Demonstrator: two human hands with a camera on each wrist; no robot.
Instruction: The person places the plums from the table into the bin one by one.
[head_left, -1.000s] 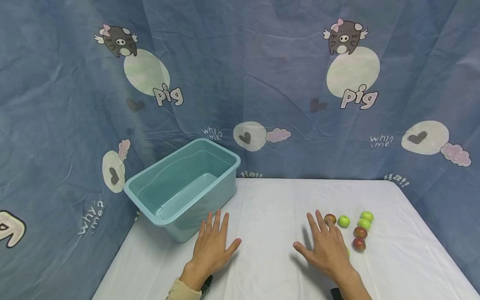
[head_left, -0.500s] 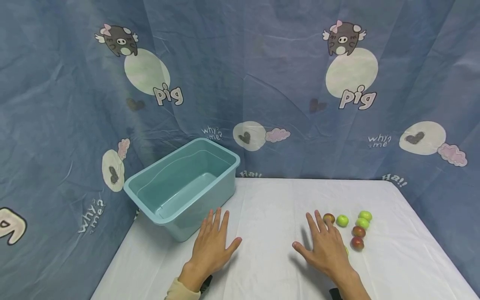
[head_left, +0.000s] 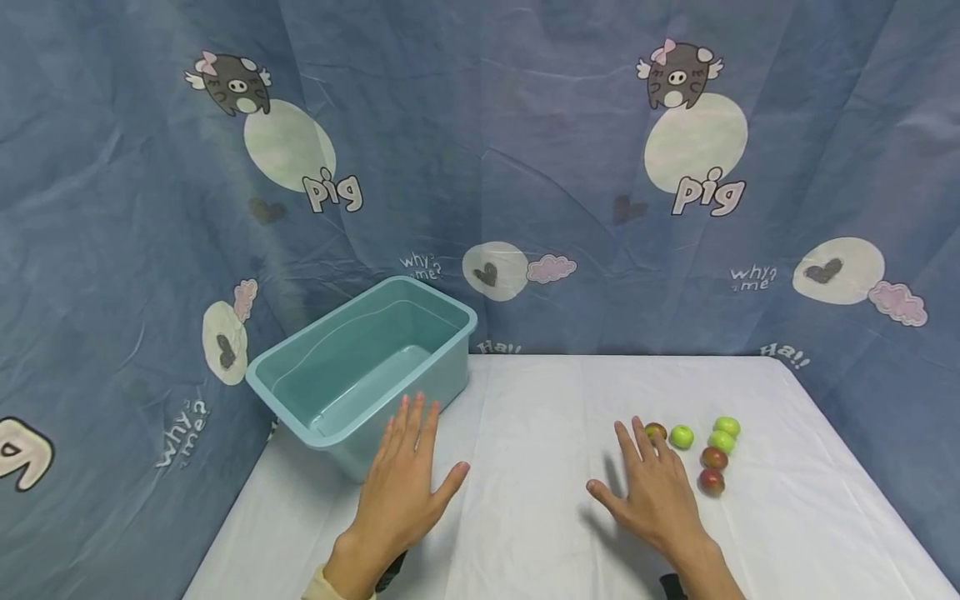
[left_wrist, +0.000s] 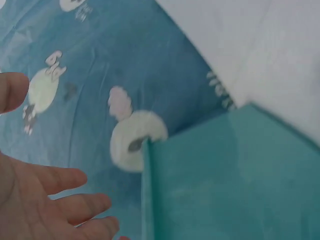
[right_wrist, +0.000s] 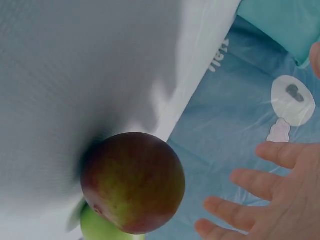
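My left hand [head_left: 397,492] is spread flat above the white cloth, its fingertips in front of the near side of a teal plastic tub [head_left: 352,350]. The left wrist view has that hand [left_wrist: 45,200] with nothing in it, beside the tub's edge [left_wrist: 150,190]. On the right, my right hand [head_left: 652,500] hovers with fingers apart and nothing held. Small round fruits lie just beyond and to its right: red-brown ones [head_left: 711,482] and green ones [head_left: 682,437]. A red-brown fruit [right_wrist: 132,182] looms large in the right wrist view, partly covering a green fruit [right_wrist: 100,225].
The white-covered table [head_left: 540,467] runs back to a blue curtain [head_left: 540,167] printed with pigs and clouds. That curtain also closes off the left and right sides. The tub stands at the back left, with no contents visible inside.
My left hand has moved forward and a little left, toward the tub. The right hand stays nearly in place. The head view has shifted slightly.
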